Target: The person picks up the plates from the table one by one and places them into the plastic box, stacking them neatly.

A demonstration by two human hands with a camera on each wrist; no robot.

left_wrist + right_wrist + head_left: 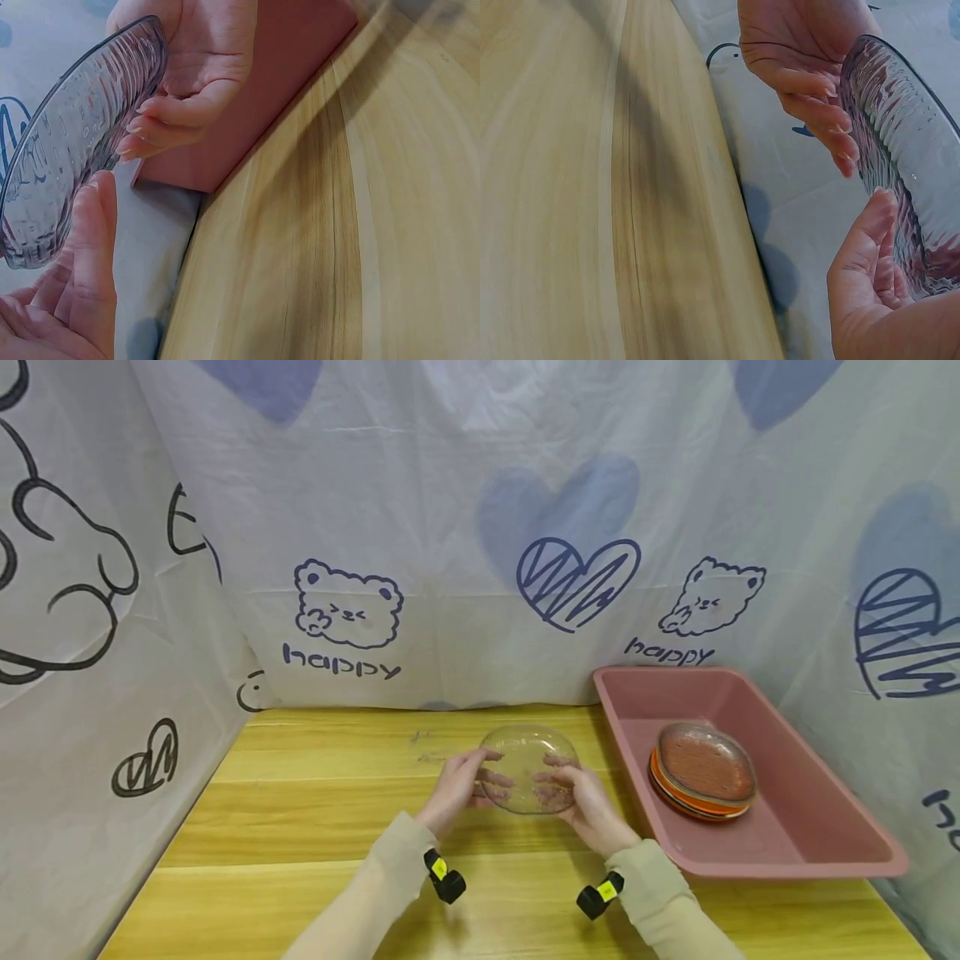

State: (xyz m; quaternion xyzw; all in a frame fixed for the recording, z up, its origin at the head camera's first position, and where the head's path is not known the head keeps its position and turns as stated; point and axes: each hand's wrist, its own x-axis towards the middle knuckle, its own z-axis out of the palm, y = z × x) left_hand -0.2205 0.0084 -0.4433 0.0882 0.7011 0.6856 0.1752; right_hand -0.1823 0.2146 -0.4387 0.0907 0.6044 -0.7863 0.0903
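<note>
Both hands hold a clear glass dish (528, 752) above the wooden table. Its ribbed underside and smooth rim show up close in the wrist views. The left hand (457, 785) grips the left side, its fingers visible through the glass. On the opposite side the right hand (592, 810) grips the dish in the same way. In the left wrist view the dish (82, 135) stands tilted between the hands. The right wrist view shows the dish (900, 150) with fingers and a thumb against its underside.
A pink plastic basin (810, 827) stands at the right of the wooden table (300, 827). Inside it lies a stack of plates (705, 768), a see-through one on top and orange rims below. White printed cloth (450, 610) hangs behind and along the sides.
</note>
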